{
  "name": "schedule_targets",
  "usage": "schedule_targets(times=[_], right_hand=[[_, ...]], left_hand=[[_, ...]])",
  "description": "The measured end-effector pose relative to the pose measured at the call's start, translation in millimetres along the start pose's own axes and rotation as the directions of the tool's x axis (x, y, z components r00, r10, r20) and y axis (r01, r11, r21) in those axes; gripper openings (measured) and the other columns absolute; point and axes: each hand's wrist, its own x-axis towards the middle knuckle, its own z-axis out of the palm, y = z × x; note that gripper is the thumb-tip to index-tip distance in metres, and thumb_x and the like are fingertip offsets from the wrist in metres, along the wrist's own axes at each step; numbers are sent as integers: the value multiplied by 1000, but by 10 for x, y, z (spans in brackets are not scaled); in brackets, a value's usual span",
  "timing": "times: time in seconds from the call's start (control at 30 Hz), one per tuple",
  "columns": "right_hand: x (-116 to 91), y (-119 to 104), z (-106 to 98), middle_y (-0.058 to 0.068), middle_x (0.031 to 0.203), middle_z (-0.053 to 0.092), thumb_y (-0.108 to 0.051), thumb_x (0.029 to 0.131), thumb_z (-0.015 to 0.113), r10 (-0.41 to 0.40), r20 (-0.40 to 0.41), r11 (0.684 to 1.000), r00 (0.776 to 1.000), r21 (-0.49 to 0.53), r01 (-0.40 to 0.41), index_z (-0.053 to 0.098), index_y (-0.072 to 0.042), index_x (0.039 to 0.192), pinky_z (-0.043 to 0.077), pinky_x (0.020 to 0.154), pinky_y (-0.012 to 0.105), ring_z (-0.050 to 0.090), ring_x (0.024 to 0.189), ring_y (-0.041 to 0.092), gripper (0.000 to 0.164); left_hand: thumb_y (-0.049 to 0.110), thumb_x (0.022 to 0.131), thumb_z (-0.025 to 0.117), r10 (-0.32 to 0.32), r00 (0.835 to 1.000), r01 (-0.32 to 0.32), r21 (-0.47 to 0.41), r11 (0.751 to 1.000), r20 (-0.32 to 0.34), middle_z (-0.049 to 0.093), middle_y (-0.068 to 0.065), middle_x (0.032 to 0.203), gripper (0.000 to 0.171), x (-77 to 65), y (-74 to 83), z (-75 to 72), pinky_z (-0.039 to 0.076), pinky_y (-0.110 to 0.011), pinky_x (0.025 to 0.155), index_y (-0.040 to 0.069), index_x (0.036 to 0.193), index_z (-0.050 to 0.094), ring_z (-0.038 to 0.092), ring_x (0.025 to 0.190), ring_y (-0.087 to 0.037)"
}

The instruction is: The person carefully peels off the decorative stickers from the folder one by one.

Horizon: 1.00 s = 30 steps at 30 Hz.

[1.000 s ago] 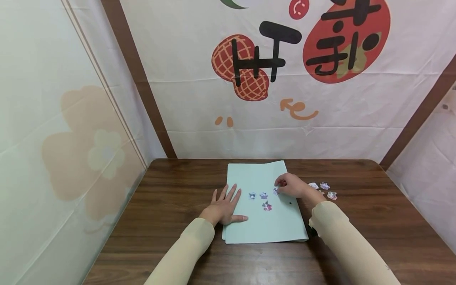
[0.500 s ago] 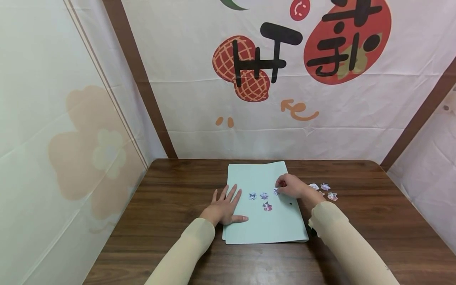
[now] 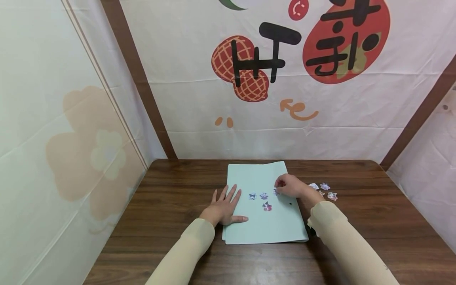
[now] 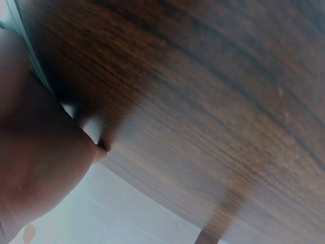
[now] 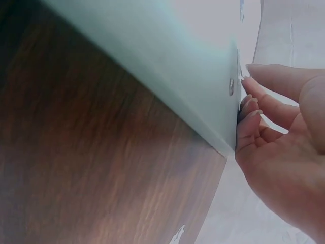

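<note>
A pale green booklet [image 3: 265,229] lies on the table, with its right edge slightly raised. My left hand [image 3: 224,209] rests on its left edge, fingers spread; in the left wrist view, part of that hand [image 4: 40,152] shows at the left. On the page, my right hand [image 3: 290,185] pinches a small cartoon sticker [image 3: 276,192] between thumb and index finger, partly hiding it. Seen from the right wrist, the fingertips of the right hand [image 5: 284,117] are right at the page. To the left are two purple-and-white stickers [image 3: 252,196] in a row, with a pinkish sticker [image 3: 267,206] below.
Several loose stickers [image 3: 324,186] lie on the wooden table [image 3: 171,198] right of the booklet, partly behind the right forearm. A small dark spot [image 3: 290,203] shows on the page near its right edge. A printed cloth [image 3: 199,91] hangs behind the table.
Hardly anything differs: the right hand stays over the same sticker with only a tiny shift of its fingers. The left hand has not moved.
</note>
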Motion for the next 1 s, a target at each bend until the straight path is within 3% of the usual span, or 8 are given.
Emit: schedule_targets(times=[1.0], right_hand=[[25,-47,15,5,89,60,-4,98,60,39,14,998,999,-40,-39,67,-3,96,45,74,33,53,83,19,8]], left_hand=[[79,94,43,3,1000,-3,-16,1000,-14,-4,-6,173,101,-13,9,24,2,-63,123,18,167,8,-4,158,-34]])
